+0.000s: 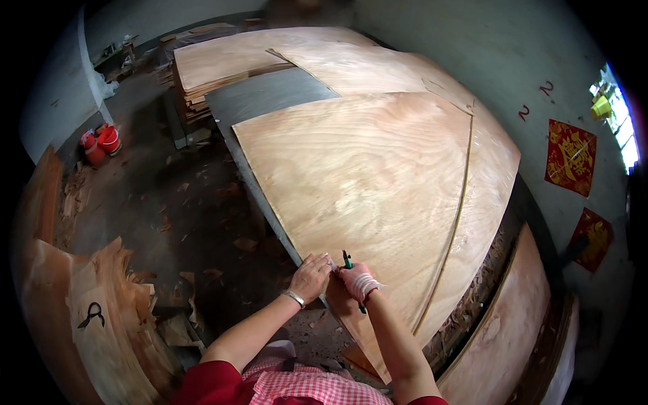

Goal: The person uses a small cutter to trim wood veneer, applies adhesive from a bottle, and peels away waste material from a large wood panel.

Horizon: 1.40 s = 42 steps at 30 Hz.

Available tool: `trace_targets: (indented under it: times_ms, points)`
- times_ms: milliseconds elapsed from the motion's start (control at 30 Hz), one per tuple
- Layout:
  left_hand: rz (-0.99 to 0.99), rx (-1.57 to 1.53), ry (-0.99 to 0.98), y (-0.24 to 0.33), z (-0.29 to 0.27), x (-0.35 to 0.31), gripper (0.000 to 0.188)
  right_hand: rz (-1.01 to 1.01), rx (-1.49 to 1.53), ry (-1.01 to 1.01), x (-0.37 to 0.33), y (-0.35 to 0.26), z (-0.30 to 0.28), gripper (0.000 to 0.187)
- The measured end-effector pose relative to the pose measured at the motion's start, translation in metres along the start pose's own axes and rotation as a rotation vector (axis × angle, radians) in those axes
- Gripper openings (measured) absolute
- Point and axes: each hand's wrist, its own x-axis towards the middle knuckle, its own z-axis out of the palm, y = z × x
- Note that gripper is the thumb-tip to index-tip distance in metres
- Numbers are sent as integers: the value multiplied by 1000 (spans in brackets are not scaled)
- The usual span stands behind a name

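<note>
A large sheet of pale wood veneer (364,175) lies on a dark flat board (270,94), its near-left edge running toward me. My left hand (312,277), a silver band on the wrist, rests with its fingers laid over that edge. Close beside it, my right hand (358,278) wears a whitish-pink covering and is closed around a slim green and black hand tool (347,259). The tool's ends stick out above and below my fist; its exact kind is unclear. Between the hands shows a small pale piece I cannot make out.
A narrow strip (466,169) runs along the veneer's right part. More veneer sheets (101,310) stand at lower left, with others (503,317) at lower right. Beyond the board is a veneer stack (229,64). Red buckets (108,138) stand at far left; scraps litter the floor.
</note>
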Motion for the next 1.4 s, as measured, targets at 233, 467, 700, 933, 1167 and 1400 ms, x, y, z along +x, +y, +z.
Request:
trace_targets:
  times_ms: [233, 467, 700, 933, 1167, 1400]
  points:
    - [48, 28, -37, -4, 5, 1, 26, 100, -5, -38, -21, -17, -6, 25]
    - [108, 113, -138, -7, 2, -2, 30, 28, -20, -48, -36, -6, -5, 22]
    - [182, 92, -125, -7, 9, 1, 31, -354, -802, 37, -15, -9, -34, 19]
    - [126, 101, -105, -3, 8, 4, 35, -219, -449, 107, 21, -37, -64, 20]
    - [105, -407, -324, -42, -27, 19, 31, -136, 92, -156, 82, -184, 20, 9]
    - [-146, -25, 33, -222, -117, 93, 44, -151, 112, -229, 147, -264, 98, 10]
